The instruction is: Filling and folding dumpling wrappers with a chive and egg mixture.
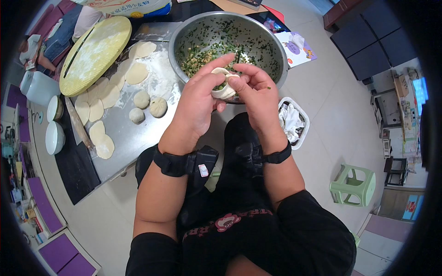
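Observation:
Both my hands hold a dough wrapper (226, 92), partly gathered around a green filling that shows through its open top. My left hand (198, 98) cups it from the left, thumb at the opening. My right hand (257, 91) pinches the folded rim between thumb and fingers; a green fleck sticks to this hand. Just beyond is a large steel bowl (175, 51) with chopped greens and yellowish bits (207, 57), some clinging to its wall. To the left, a pleated bun (158, 107) lies beside two floury dough lumps (141, 99). Flat dough rounds (110, 96) overlap farther left.
A rolling pin (78, 124) lies left of the rounds on the floured metal worktop (131, 138). A yellow round board (100, 51) leans over the worktop's far left. Two bowls (55, 138) stand at left. A tissue-filled bin (304, 132) and green stool (352, 184) are at right. A person (32, 50) sits far left.

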`<move>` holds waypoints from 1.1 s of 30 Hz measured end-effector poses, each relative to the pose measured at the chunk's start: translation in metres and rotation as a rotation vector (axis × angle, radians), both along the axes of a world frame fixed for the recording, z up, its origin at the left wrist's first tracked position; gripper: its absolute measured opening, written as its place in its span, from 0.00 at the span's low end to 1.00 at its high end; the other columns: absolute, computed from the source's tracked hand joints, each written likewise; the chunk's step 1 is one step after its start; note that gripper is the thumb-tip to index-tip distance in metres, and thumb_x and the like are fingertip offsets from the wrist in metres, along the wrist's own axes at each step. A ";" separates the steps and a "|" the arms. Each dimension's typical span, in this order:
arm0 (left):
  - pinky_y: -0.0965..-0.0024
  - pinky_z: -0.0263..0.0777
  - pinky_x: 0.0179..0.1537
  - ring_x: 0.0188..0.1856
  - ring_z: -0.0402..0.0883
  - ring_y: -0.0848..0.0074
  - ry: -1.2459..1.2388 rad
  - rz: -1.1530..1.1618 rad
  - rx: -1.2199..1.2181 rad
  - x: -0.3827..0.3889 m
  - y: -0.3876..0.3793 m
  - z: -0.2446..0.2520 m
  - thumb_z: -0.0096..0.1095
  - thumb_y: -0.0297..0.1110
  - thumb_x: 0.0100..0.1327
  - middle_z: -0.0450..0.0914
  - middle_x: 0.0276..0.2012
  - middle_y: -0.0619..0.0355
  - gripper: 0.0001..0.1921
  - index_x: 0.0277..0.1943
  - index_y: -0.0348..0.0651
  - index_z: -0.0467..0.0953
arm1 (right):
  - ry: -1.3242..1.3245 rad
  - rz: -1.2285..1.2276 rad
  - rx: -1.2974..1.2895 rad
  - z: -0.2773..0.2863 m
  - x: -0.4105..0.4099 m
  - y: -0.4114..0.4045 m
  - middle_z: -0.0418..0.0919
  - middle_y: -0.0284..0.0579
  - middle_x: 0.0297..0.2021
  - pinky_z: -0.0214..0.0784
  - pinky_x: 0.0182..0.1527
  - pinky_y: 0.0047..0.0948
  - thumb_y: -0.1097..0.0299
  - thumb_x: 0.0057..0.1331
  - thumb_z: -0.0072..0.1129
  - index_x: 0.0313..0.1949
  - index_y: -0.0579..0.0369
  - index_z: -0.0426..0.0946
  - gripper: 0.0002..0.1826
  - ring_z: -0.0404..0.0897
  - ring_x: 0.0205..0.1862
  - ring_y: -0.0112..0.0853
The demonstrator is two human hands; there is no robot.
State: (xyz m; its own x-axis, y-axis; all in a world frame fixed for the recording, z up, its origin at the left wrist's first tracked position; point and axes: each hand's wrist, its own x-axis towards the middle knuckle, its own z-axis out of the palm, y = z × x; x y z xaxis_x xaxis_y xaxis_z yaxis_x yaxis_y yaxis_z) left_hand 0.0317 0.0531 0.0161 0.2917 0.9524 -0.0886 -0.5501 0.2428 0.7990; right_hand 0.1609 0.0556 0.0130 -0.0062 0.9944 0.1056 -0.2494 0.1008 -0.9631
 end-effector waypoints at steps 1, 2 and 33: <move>0.82 0.61 0.23 0.33 0.72 0.82 0.000 0.001 -0.001 0.000 -0.001 0.002 0.44 0.33 0.61 0.75 0.39 0.61 0.22 0.59 0.41 0.64 | -0.015 0.039 -0.049 0.001 0.001 0.000 0.71 0.29 0.25 0.64 0.31 0.15 0.75 0.58 0.59 0.42 0.61 0.75 0.12 0.69 0.27 0.16; 0.83 0.60 0.21 0.29 0.70 0.84 -0.027 0.034 -0.015 0.001 -0.001 0.003 0.44 0.31 0.61 0.74 0.36 0.61 0.22 0.59 0.40 0.65 | -0.015 0.040 -0.049 0.002 0.002 0.000 0.71 0.29 0.25 0.64 0.31 0.15 0.75 0.58 0.59 0.42 0.61 0.75 0.12 0.69 0.27 0.16; 0.78 0.65 0.29 0.30 0.71 0.82 0.303 0.427 0.107 -0.006 0.010 -0.002 0.57 0.44 0.62 0.74 0.32 0.63 0.15 0.43 0.43 0.71 | 0.044 -0.061 -0.019 -0.014 0.011 0.011 0.72 0.30 0.24 0.57 0.24 0.14 0.67 0.62 0.57 0.35 0.58 0.74 0.08 0.64 0.21 0.15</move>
